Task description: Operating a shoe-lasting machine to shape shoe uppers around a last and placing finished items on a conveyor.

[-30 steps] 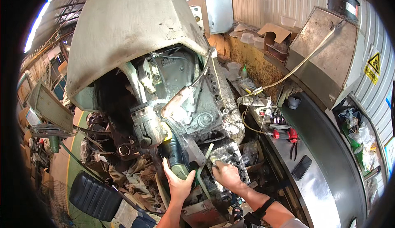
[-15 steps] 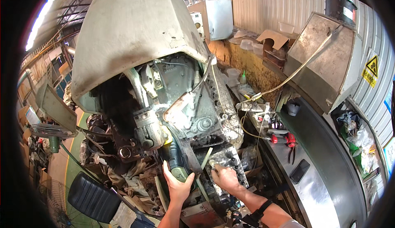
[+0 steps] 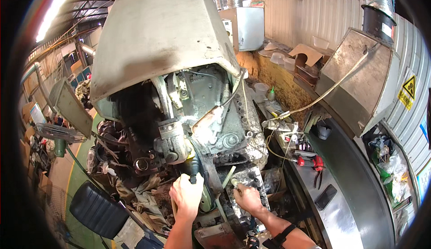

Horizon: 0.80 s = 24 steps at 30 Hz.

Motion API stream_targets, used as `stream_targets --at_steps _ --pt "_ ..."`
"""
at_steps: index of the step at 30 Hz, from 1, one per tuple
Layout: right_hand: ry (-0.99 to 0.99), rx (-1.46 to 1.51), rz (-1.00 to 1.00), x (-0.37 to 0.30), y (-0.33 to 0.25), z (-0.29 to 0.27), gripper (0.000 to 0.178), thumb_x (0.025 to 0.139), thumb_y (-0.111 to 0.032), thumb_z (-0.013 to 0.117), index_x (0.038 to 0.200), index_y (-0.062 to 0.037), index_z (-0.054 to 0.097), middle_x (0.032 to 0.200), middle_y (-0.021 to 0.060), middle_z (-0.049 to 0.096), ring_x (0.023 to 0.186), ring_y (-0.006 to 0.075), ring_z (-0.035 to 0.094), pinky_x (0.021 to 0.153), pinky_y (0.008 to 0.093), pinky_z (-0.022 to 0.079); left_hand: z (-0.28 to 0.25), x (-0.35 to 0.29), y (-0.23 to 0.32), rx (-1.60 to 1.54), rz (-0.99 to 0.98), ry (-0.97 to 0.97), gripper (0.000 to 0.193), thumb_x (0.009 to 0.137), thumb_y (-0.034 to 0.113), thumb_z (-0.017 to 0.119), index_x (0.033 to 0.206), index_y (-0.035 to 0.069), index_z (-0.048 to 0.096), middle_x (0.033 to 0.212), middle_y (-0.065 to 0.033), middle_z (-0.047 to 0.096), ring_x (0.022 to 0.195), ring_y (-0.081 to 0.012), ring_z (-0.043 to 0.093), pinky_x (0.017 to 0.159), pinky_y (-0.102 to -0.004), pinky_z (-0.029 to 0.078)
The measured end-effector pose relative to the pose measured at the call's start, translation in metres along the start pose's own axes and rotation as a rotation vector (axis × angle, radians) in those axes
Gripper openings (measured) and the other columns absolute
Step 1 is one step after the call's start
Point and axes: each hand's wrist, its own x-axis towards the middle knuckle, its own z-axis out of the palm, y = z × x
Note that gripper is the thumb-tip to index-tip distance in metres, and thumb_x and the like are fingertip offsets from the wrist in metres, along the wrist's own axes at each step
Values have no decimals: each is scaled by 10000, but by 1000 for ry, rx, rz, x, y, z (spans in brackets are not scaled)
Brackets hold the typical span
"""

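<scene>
My left hand (image 3: 187, 195) is closed over the near side of a dark, shoe-shaped piece (image 3: 207, 200) with a green part, under the machine's metal head (image 3: 173, 143). Its far, black end lies by that head, and part of it is hidden by my fingers. To the right, my right hand (image 3: 248, 198) is closed at a pale, knob-like end (image 3: 235, 183) above a metal block (image 3: 253, 177) with several dark round spots. A pale strip (image 3: 228, 176) slants up beside the knob.
A large grey hood (image 3: 164, 29) covers the machine. On the metal bench edge at right lie red-handled pliers (image 3: 314, 162) and a black phone (image 3: 326, 197); a dark belt (image 3: 359, 172) runs beyond. A black padded seat (image 3: 96, 208) stands at left. A fan (image 3: 60, 132) stands behind it.
My left hand has shifted from cupping the green end to closing over the piece's near side, its knuckles now up. My right hand stays at the pale knob. The whole view has shifted slightly.
</scene>
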Motion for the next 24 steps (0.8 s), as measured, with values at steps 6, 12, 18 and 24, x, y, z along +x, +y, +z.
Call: stream_targets --at_steps 6,12,18,24 --pt "-72 -29 64 2 -4 -1 194 916 -262 608 947 -76 654 776 217 689 724 448 667 696 527 549 8 3 -6 -53 -16 85 321 756 311 780 776 4 685 743 -215 686 721 -412 663 701 -477 514" --pt "-10 29 53 3 -8 -6 174 910 -243 624 934 -73 654 757 231 677 717 435 671 679 518 549 11 6 -10 -93 20 120 320 746 296 770 725 -3 657 737 -204 688 672 -395 664 646 -453 524" --pt "-31 17 43 3 -15 -13 155 915 -195 612 915 -43 642 742 236 670 695 436 667 666 513 547 10 -3 -33 -272 129 110 262 796 175 791 850 -54 675 864 -233 704 796 -391 684 724 -432 535" --pt "51 41 3 1 -10 -4 209 934 -252 661 926 -45 635 722 205 674 671 402 673 617 473 545 23 -47 -113 -816 -137 -130 242 931 121 683 1065 -79 705 1046 -171 739 915 -172 706 801 -291 554"
